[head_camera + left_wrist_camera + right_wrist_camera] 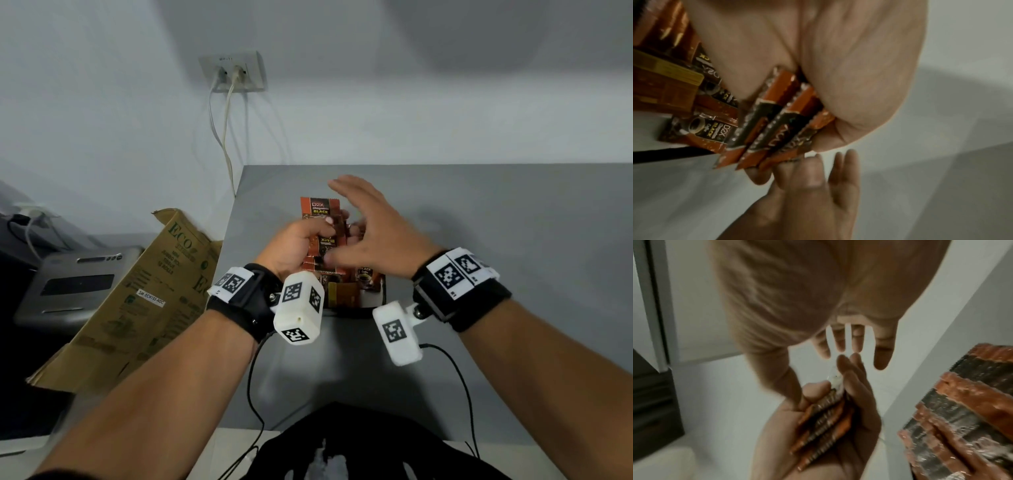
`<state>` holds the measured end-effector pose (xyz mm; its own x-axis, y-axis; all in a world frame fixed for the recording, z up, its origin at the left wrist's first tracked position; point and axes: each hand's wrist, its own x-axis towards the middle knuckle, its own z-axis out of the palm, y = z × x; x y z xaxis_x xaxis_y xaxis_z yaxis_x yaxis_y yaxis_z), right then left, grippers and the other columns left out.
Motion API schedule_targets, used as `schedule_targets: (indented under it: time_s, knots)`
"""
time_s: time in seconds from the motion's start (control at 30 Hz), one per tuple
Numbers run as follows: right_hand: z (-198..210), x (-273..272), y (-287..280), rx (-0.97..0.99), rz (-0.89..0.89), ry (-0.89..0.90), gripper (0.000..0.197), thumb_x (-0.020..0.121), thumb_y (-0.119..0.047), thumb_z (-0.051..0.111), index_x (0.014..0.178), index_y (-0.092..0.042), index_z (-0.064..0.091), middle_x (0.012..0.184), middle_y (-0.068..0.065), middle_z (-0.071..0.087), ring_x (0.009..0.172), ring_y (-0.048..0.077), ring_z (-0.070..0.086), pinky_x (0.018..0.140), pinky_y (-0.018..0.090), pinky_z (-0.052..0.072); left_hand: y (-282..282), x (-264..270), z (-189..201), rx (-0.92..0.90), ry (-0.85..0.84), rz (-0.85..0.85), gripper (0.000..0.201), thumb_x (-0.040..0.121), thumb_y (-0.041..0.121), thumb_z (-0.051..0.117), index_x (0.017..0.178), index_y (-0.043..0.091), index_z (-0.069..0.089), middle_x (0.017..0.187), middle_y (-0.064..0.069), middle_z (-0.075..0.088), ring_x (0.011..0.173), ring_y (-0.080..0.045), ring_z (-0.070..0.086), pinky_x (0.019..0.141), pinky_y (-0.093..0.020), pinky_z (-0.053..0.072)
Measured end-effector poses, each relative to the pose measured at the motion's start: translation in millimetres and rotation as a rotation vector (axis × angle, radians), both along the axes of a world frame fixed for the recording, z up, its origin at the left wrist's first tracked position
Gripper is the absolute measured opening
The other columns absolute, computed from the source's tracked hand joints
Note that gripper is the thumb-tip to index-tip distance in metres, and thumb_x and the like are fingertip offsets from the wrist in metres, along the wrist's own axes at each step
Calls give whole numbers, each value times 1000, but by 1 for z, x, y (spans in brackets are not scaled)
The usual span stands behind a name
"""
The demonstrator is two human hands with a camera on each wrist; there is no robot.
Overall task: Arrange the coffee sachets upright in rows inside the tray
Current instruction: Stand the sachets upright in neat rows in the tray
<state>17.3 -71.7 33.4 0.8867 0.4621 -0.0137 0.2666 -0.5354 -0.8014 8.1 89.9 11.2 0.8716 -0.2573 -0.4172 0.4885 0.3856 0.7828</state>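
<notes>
On the grey surface, near its left edge, the left hand is curled around a small fanned bundle of orange-and-black foil coffee sachets, thumb on one side and fingers on the other, holding them above a dark tray that already holds more sachets of the same kind standing packed together. One sachet sticks up from the far side of the bundle, its "D2X BLACK" print facing the camera. The right hand hangs just beside the bundle with its fingers straight and spread, gripping nothing; in the left wrist view its fingertips sit just past the ends of the held sachets, and whether they touch cannot be told. The right wrist view shows the packed sachets in the tray at the right, blurred. Both wrists wear black straps with white marker-printed blocks. To the left of the surface a flattened brown cardboard box with green print leans over a grey device, and two pale cables run up the wall to a wall socket.
</notes>
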Motion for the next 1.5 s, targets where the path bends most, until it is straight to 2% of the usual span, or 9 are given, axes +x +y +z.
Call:
schedule_targets:
  time_s: [0.13, 0.3, 0.47, 0.57, 0.67, 0.83, 1.03, 1.3, 1.5]
  knots:
    - [3, -1, 5, -379, 202, -148, 138, 55, -45, 93, 159, -23, 5, 160, -3, 21, 147, 15, 17, 122, 37, 20, -6, -7, 3, -29, -27, -25, 18, 77, -7, 49, 81, 2, 64, 68, -14, 64, 58, -25, 65, 53, -29, 52]
    - [-8, -6, 6, -286, 169, -287, 93, 61, -41, 86, 141, -25, 42, 125, -6, 42, 118, 13, 40, 104, 40, 42, -10, -15, 0, -170, 20, -24, 24, 70, -3, 52, 92, 2, 62, 81, -16, 63, 76, -27, 64, 68, -35, 54]
    - [-4, -10, 2, -113, 77, -66, 112, 64, -45, 88, 155, -28, 25, 146, -8, 29, 131, 7, 32, 113, 31, 33, -11, -16, -2, -93, -17, 43, 29, 80, -4, 49, 105, 2, 62, 87, -16, 68, 77, -26, 68, 64, -32, 57]
    - [-4, -8, -2, 110, -120, 82, 93, 71, -47, 84, 149, -33, 35, 138, -9, 41, 118, 6, 50, 99, 28, 46, -12, -12, -4, -57, -82, 140, 40, 88, -9, 52, 123, 7, 60, 98, -18, 71, 88, -31, 71, 62, -35, 58]
    - [-15, -8, -4, 227, -204, 168, 66, 63, -46, 87, 122, -33, 61, 107, -8, 68, 94, 14, 69, 86, 46, 59, -13, -9, -3, -34, -125, 218, 47, 88, -13, 58, 131, 6, 55, 100, -18, 69, 85, -30, 70, 59, -34, 58]
    - [-17, -5, -5, 392, -324, 172, 19, 76, 1, 79, 90, -11, 73, 73, 6, 66, 64, 21, 60, 72, 43, 57, -16, -7, -5, -48, -143, 216, 45, 87, -14, 59, 126, 10, 57, 94, -11, 69, 82, -25, 69, 62, -34, 58]
    - [-12, 3, -16, 497, -238, 379, 24, 77, 9, 75, 94, -7, 68, 90, 13, 65, 79, 29, 66, 76, 43, 58, -13, -6, -9, -62, -195, 233, 43, 85, -17, 59, 121, 7, 59, 84, -12, 67, 78, -30, 67, 71, -42, 59]
    - [-3, 16, -25, 314, -296, 193, 29, 73, 14, 69, 83, -14, 66, 75, 2, 68, 72, 19, 65, 81, 43, 57, -11, -7, -6, 62, -132, 124, 50, 79, -21, 56, 118, 9, 62, 102, -17, 66, 85, -34, 66, 61, -36, 56]
    - [-10, 15, -5, 488, -413, 145, 26, 77, -25, 84, 99, -17, 72, 98, 1, 74, 94, 17, 71, 88, 35, 58, -22, -7, -5, 50, -133, 106, 45, 80, -26, 53, 113, 3, 61, 92, -21, 68, 76, -30, 69, 58, -36, 58]
